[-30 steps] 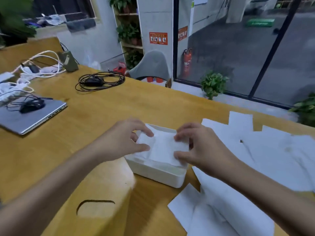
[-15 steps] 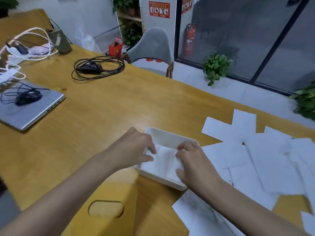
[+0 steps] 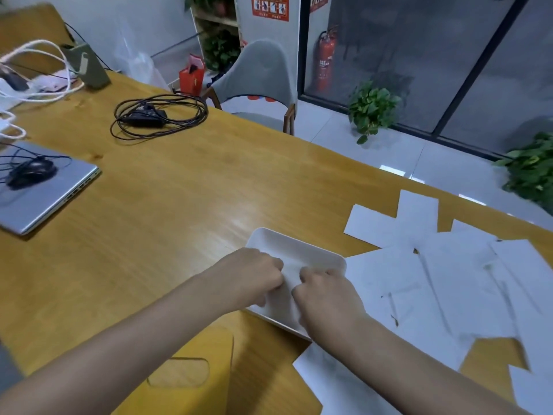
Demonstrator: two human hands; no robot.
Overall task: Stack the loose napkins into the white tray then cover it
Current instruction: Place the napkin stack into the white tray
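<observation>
The white tray (image 3: 294, 245) lies on the wooden table near the front, right of centre. Inside it a white napkin (image 3: 286, 287) lies flat. My left hand (image 3: 250, 274) and my right hand (image 3: 324, 295) are both down in the tray, fingers curled and pressing on that napkin from either side. Several loose white napkins (image 3: 434, 280) lie spread over the table to the right of the tray. A wooden lid with a slot (image 3: 191, 366) lies near the table's front edge, under my left forearm.
A closed laptop (image 3: 45, 190) with a black mouse (image 3: 31, 172) on it sits at the left. A coil of black cable (image 3: 155, 115) lies further back, with white cables behind it. A grey chair (image 3: 260, 82) stands beyond the table's far edge.
Both hands have gone down into the tray with the napkin and closed in towards each other. The napkin now lies flat inside. The view has tilted down.
</observation>
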